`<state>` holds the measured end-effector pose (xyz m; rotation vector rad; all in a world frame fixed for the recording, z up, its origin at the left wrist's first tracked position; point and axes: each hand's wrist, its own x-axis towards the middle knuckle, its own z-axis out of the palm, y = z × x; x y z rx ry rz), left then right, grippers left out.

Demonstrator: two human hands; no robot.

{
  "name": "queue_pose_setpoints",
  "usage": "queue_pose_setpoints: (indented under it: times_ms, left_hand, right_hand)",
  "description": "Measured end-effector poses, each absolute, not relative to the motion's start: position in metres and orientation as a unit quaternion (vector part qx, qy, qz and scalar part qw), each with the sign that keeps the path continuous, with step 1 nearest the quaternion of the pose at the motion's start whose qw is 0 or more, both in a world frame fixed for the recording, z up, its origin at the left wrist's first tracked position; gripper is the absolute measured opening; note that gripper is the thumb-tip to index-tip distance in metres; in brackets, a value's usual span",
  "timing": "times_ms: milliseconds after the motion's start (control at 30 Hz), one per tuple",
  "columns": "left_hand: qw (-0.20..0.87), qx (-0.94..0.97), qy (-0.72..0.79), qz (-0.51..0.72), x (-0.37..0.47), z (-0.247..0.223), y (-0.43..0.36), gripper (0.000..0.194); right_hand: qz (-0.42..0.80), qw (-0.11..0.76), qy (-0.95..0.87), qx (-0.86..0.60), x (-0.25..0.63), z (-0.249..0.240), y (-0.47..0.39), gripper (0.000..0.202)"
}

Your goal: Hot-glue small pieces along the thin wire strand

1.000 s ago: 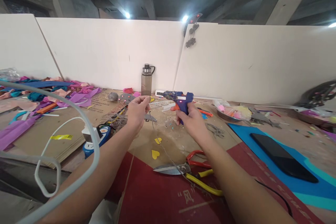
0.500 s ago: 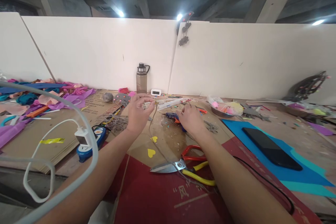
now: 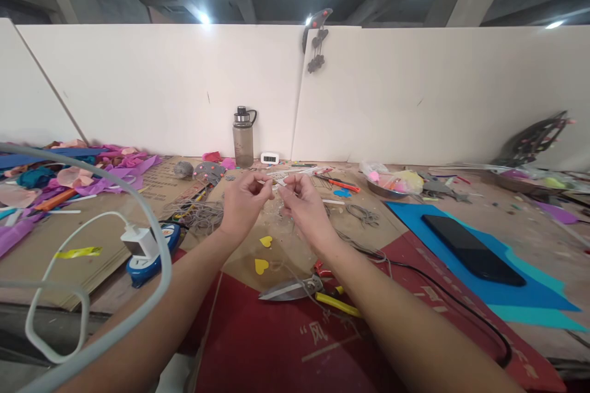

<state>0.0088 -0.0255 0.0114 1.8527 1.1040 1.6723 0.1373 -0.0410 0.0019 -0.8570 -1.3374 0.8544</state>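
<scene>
My left hand (image 3: 245, 199) and my right hand (image 3: 302, 206) are raised close together over the cardboard, fingertips almost touching. Each is pinched closed. Something small and pale shows between the fingertips, too small to name. Below them two yellow paper hearts (image 3: 261, 266) lie on the cardboard. Scissors (image 3: 292, 289) with red and yellow handles rest on the red board, partly behind my right forearm. A thin grey cord (image 3: 295, 273) runs across the blades.
A bottle (image 3: 243, 141) and a small white clock (image 3: 270, 158) stand by the white wall. A phone (image 3: 472, 249) lies on blue sheets at right. Left are a white cable, a blue power strip (image 3: 154, 258) and coloured scraps (image 3: 74, 175). An orange cutter (image 3: 343, 185) lies behind my right hand.
My right hand has moved left from the table clutter and now meets my left hand, fingers pinched. The view has shifted slightly.
</scene>
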Motion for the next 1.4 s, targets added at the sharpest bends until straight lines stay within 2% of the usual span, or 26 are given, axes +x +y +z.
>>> queue_pose_setpoints:
  times_ms: [67, 167, 567, 1400]
  left_hand:
    - [0.269, 0.648, 0.386, 0.598, 0.0111, 0.0113, -0.0267, 0.012]
    - [0.306, 0.63, 0.376, 0.607, 0.0135, 0.012, -0.0278, 0.015]
    - [0.395, 0.584, 0.324, 0.631, 0.0152, 0.0131, -0.0264, 0.022]
    - [0.354, 0.633, 0.357, 0.588, 0.0132, 0.0133, -0.026, 0.017]
  right_hand:
    - [0.322, 0.623, -0.593, -0.397, 0.1413, 0.0046, -0.0411, 0.015]
    - [0.263, 0.612, -0.613, -0.426, 0.1438, 0.0085, -0.0441, 0.009]
    - [0.214, 0.591, -0.643, -0.438, 0.144, 0.0083, -0.0458, 0.02]
    - [0.176, 0.564, -0.657, -0.468, 0.1445, 0.01, -0.0458, 0.026]
